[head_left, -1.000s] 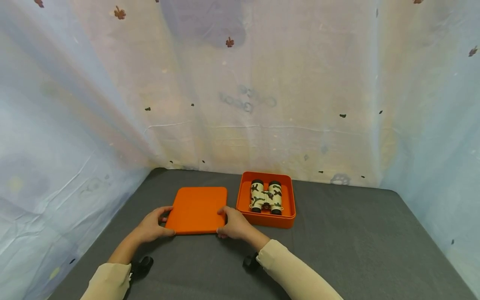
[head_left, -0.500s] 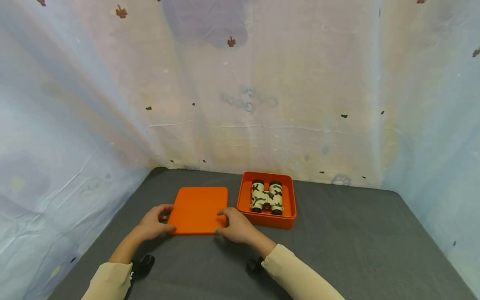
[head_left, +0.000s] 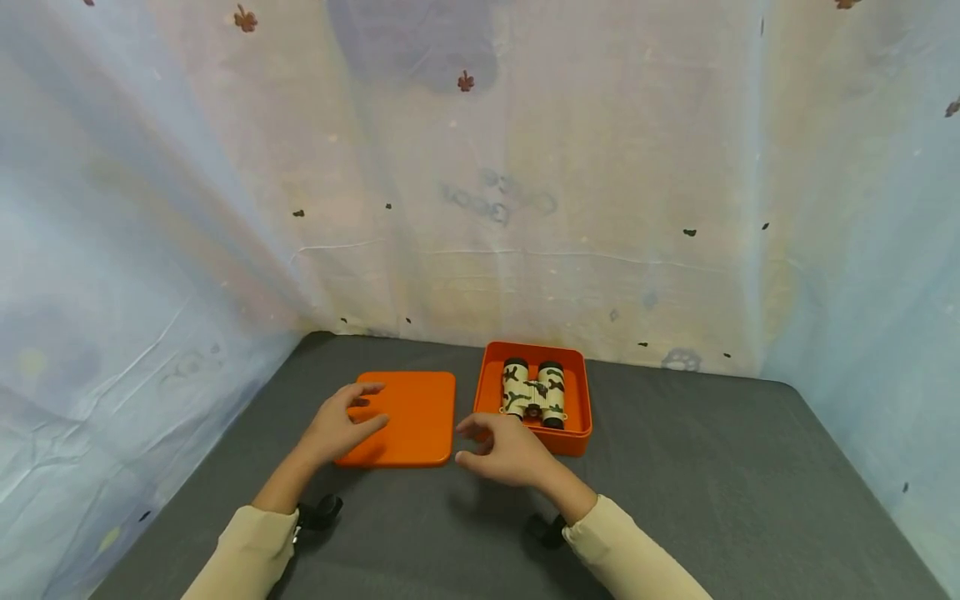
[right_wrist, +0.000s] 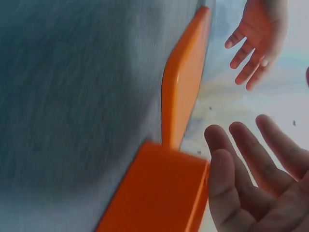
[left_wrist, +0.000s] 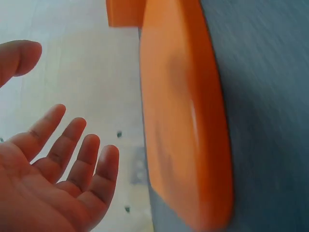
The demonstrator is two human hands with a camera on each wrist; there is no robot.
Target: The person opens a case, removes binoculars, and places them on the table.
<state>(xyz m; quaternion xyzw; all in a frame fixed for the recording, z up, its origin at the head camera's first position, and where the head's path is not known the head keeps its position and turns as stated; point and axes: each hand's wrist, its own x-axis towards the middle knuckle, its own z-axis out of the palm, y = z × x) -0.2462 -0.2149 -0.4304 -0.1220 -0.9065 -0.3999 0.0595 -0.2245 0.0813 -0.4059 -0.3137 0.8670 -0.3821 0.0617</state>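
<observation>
A flat orange lid [head_left: 416,417] with rounded corners lies on the grey table. My left hand [head_left: 335,425] hovers over its left part, fingers spread and holding nothing. In the left wrist view that hand [left_wrist: 58,179] is apart from the lid [left_wrist: 178,125]. To the right, an open orange box [head_left: 573,446] holds camouflage-patterned binoculars [head_left: 534,396]. My right hand [head_left: 510,450] is raised in front of the box's near left corner, with loosely bent fingers and nothing in them. The right wrist view shows the hand [right_wrist: 260,188] beside the box wall [right_wrist: 154,188].
The grey cloth-covered table [head_left: 720,483] extends to the right and front. A patterned pale curtain [head_left: 600,167] rises behind it and along both sides. Black wrist devices [head_left: 321,512] hang under both forearms.
Both hands have come off the lid. The left has risen and shifted right over it, and the right has moved right toward the box. Lid, box and binoculars stay put.
</observation>
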